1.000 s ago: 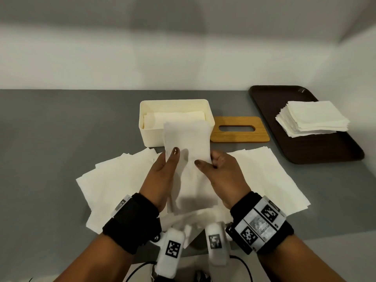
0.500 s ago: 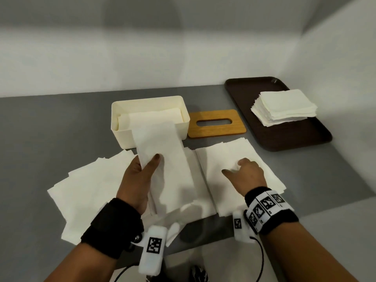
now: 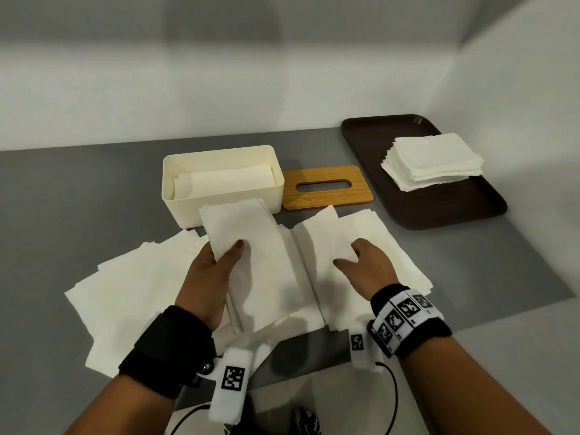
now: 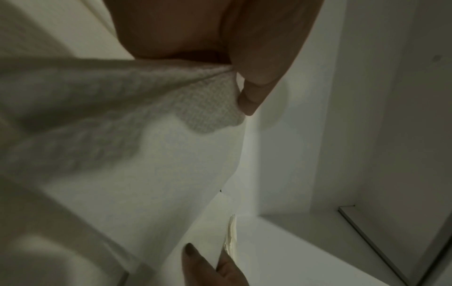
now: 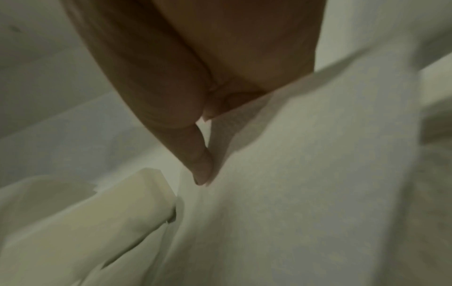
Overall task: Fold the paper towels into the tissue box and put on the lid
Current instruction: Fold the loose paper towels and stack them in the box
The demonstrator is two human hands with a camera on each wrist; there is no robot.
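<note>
Fingers first: on our left hand (image 3: 209, 277) the thumb lies on top of a long folded white paper towel (image 3: 251, 262) and the fingers go beneath it, so it is pinched and held tilted, its far end over the front wall of the open cream plastic tissue box (image 3: 224, 196). The left wrist view shows the same pinch from below. Under and left of that hand, a loose spread of flat white paper sheets (image 3: 119, 296) lies on the grey table (image 3: 62, 199).

The box sits at centre, with folded white towels (image 3: 222, 180) already lying inside it. Just right of the box, a flat wooden lid with an oval slot (image 3: 326, 188) lies on the table, off the box.

Our right hand (image 3: 365, 268) is curled, knuckles up, on a second spread of white sheets (image 3: 361, 240); the fingers tuck under a raised edge of the top sheet, thumb out to the left. The right wrist view is blurred, but shows paper lying across the fingers.

Far right, a dark brown rectangular tray (image 3: 376, 142) carries a neat stack of square white napkins (image 3: 434, 160).
</note>
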